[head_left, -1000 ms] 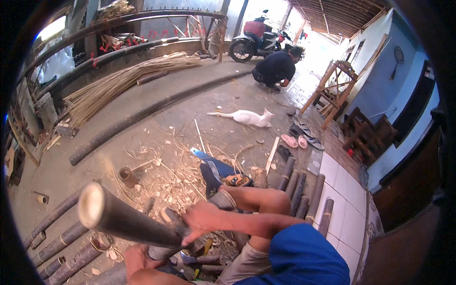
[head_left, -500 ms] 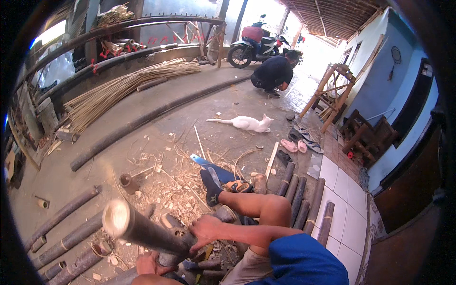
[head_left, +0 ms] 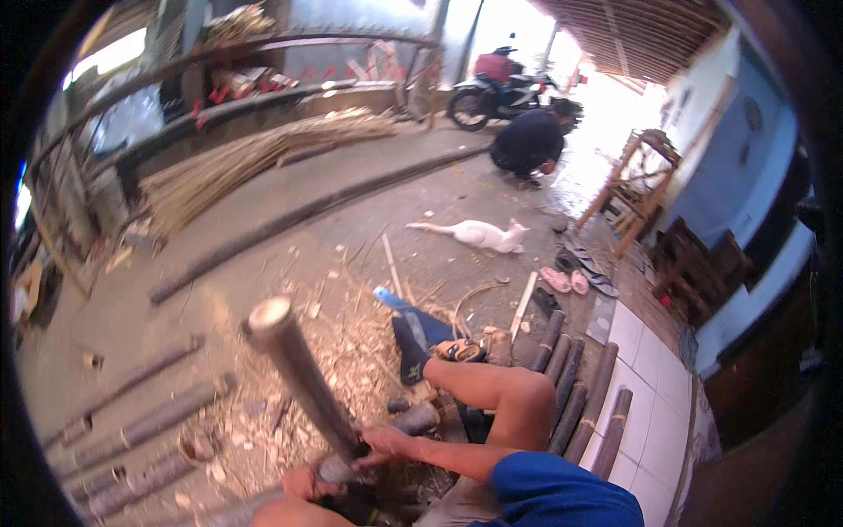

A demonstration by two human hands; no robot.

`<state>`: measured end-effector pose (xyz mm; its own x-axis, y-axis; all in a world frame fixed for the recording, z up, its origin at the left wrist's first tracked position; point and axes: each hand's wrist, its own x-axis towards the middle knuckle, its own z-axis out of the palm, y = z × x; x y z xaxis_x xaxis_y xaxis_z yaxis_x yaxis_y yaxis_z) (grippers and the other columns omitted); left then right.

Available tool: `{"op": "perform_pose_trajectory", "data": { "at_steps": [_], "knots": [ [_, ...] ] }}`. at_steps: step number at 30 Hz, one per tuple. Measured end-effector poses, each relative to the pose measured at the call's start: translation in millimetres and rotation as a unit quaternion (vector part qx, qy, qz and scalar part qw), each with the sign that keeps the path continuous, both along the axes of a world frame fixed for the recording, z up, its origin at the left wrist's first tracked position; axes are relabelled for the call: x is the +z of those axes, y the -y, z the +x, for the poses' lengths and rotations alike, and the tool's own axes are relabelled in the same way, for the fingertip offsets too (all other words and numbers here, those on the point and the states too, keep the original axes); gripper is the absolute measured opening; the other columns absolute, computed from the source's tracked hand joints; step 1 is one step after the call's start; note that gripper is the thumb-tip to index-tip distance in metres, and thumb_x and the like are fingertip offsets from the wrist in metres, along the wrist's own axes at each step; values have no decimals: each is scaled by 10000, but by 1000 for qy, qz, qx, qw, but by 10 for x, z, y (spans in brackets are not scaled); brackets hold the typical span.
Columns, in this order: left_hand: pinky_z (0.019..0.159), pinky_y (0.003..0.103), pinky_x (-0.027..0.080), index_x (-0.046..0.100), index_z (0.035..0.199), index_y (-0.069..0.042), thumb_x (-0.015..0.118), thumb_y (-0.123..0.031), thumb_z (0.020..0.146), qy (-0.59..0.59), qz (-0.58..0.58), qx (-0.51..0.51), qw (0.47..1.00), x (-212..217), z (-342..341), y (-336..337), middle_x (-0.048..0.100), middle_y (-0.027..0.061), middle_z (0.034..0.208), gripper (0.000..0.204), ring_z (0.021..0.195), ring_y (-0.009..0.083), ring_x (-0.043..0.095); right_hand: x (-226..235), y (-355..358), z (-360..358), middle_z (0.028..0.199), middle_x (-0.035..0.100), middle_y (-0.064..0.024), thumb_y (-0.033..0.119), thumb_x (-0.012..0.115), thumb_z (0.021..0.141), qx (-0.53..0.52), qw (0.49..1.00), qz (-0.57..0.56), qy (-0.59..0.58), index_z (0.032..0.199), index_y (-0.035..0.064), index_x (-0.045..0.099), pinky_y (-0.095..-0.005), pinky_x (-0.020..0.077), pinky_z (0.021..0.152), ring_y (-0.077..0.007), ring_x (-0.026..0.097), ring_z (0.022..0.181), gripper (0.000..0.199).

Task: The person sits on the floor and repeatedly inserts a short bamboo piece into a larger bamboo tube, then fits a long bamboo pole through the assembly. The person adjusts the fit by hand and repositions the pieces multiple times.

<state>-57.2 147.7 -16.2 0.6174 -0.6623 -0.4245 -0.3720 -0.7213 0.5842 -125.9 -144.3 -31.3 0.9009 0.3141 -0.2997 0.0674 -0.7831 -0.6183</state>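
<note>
Concrete workshop floor [head_left: 263, 237] under a slatted roof, littered with pale wood chips and shavings [head_left: 351, 351]; a crouching person in dark clothes [head_left: 531, 145] and a parked motorcycle [head_left: 492, 88] lie well beyond, a white cat [head_left: 474, 234] stretched out between. Long dark bamboo poles [head_left: 307, 215] and a bundle of pale split bamboo strips [head_left: 255, 158] occupy the far side; shorter cut dark bamboo sections [head_left: 580, 395] lie side by side just beside the bent knee. Central element: a thick dark bamboo pole with a pale cut end [head_left: 303, 378], tilted upward and away from the body. Right hand [head_left: 382, 442] is wrapped closed around its lower part; left hand [head_left: 307, 481], lower and partly hidden, appears closed on the base. Probable hazards: the raised pole may slip or swing towards the bare leg; loose chips underfoot reduce footing; splintered edges may cut bare palms.
</note>
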Motion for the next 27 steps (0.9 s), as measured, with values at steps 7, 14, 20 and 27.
{"op": "perform_pose_trajectory", "data": {
  "at_steps": [7, 14, 20, 27],
  "knots": [
    [863, 490, 560, 688, 1295, -169, 895, -645, 595, 149, 7, 49, 988, -193, 436, 63, 755, 163, 1051, 872, 1006, 377, 722, 548, -490, 570, 1217, 700, -250, 492, 879, 767, -263, 948, 168, 59, 1396, -62, 505, -429, 527, 994, -358, 683, 1154, 918],
    [1017, 522, 482, 584, 1366, -137, 901, -572, 600, 200, 54, 30, 978, -463, 298, 73, 657, 138, 1283, 936, 1241, 368, 603, 1230, -537, 709, 1149, 724, -209, 430, 829, 838, -251, 947, 176, 95, 1335, -38, 565, -412, 536, 961, -312, 703, 1082, 732],
    [1029, 518, 456, 617, 1311, -143, 898, -566, 592, 221, 43, 61, 972, -472, 226, 84, 653, 100, 1238, 880, 1234, 324, 592, 1158, -302, 985, 1021, 705, -86, 431, 761, 914, -367, 849, 363, 115, 1209, -26, 642, -362, 552, 797, -175, 669, 888, 557],
    [1012, 499, 475, 607, 1334, -140, 895, -577, 588, 197, 78, 59, 976, -345, 249, 117, 649, 81, 1243, 911, 1243, 311, 583, 488, 317, 1434, 962, 716, -104, 421, 781, 892, -438, 866, 241, -29, 1195, -64, 686, -353, 547, 738, -184, 669, 835, 581]
  ]
}}
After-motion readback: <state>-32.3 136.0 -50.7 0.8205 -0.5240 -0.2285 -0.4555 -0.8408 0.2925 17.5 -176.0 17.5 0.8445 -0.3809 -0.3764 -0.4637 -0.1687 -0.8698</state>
